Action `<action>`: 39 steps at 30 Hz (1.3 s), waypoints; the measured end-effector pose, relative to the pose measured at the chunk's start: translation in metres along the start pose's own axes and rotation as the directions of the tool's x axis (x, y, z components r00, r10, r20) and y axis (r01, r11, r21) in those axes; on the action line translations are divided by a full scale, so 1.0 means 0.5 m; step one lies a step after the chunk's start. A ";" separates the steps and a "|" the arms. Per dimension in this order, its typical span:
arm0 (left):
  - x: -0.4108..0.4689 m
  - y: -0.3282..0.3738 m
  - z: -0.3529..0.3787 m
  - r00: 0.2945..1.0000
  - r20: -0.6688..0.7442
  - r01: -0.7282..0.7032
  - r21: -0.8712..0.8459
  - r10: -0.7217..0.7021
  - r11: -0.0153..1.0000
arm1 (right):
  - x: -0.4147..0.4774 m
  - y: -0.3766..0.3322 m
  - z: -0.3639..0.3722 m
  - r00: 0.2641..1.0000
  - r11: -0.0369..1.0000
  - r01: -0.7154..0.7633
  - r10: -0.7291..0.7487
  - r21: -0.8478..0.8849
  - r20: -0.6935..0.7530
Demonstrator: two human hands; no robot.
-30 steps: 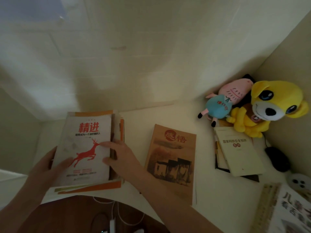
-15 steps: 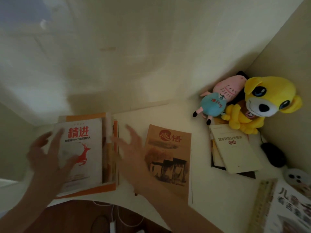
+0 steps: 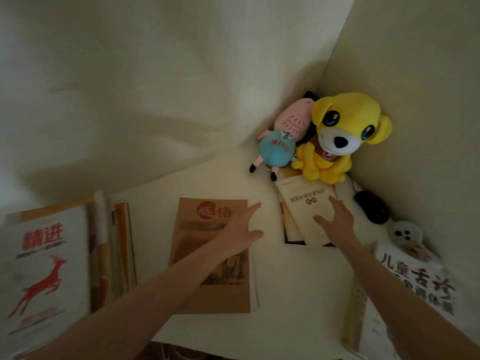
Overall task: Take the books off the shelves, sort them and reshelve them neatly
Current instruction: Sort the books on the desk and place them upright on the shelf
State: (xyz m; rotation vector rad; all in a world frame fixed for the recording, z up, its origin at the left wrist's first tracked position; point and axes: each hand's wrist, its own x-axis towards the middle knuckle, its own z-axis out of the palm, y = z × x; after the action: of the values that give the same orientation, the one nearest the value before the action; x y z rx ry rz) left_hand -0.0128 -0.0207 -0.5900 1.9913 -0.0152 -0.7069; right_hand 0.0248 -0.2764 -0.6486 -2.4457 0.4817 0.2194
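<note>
Neither hand is gripping anything. The left hand [image 3: 239,229] is holding its fingers straight and spread over the top right corner of the brown book [image 3: 192,242]. The right hand [image 3: 337,222] is holding its fingers loose and fanned over the near corner of the cream book [image 3: 298,203]. Whether either palm is actually pressing on a cover cannot be told from this blurred view.

Both books are lying flat and face up on the shelf [image 3: 298,281]. The brown one is lying alone, and the cream one is topping a small crooked stack under the right hand. Well out to the left of the left hand, the deer book [image 3: 44,268] is sitting on a taller pile. Just beyond the right hand, the dog [image 3: 342,131] and the pig [image 3: 283,136] are slumping in the corner. The dog's feet are meeting the far edge of the cream book, so that stack is likely to drag the toy if pulled.

To the right of the right hand a dark lump [image 3: 371,206] is lying, and nearer the person a big book [image 3: 415,281] is lying face up. The piles are probably sorting groups, laid flat so the covers are showing. With one open hand over each, the person is seemingly preparing to gather the brown and cream books, and upright reshelving is not yet begun.
</note>
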 end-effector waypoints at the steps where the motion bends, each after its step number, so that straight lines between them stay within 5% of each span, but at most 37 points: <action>1: 0.017 0.003 0.018 0.999 0.037 0.022 -0.034 -0.020 0.999 | 0.014 0.023 -0.008 0.999 0.999 -0.032 0.032 -0.011 0.015; 10: 0.128 0.043 0.133 0.973 0.175 0.189 -0.252 -0.147 0.949 | 0.037 0.089 -0.028 0.972 0.970 -0.206 0.188 0.128 0.141; 16: 0.161 0.043 0.169 0.975 0.152 0.202 -0.318 -0.160 0.926 | 0.011 0.093 -0.025 0.979 0.981 -0.177 0.168 0.082 0.115; 21: 0.171 0.048 0.157 0.950 0.068 0.308 -0.359 -0.304 0.881 | 0.027 0.076 -0.027 0.966 0.947 -0.253 0.237 0.199 0.101; 27: 0.142 0.026 0.170 0.923 0.126 0.385 -0.271 -0.364 0.882 | -0.002 0.072 0.007 0.936 0.952 -0.303 0.306 -0.044 0.173; 34: 0.095 -0.003 0.158 0.918 0.048 0.384 -0.366 -0.395 0.848 | -0.069 0.120 0.033 0.898 0.877 -0.414 0.348 0.246 0.271; 39: 0.032 0.021 0.138 0.955 0.112 0.298 -0.344 -0.276 0.890 | -0.128 0.104 0.000 0.890 0.819 -0.420 0.287 0.392 0.353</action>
State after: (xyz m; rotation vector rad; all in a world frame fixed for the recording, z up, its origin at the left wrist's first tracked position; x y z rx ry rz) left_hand -0.0300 -0.0863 -0.6129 1.6337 0.3575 -0.8898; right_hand -0.0546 -0.2964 -0.6602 -1.8065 0.7696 0.5375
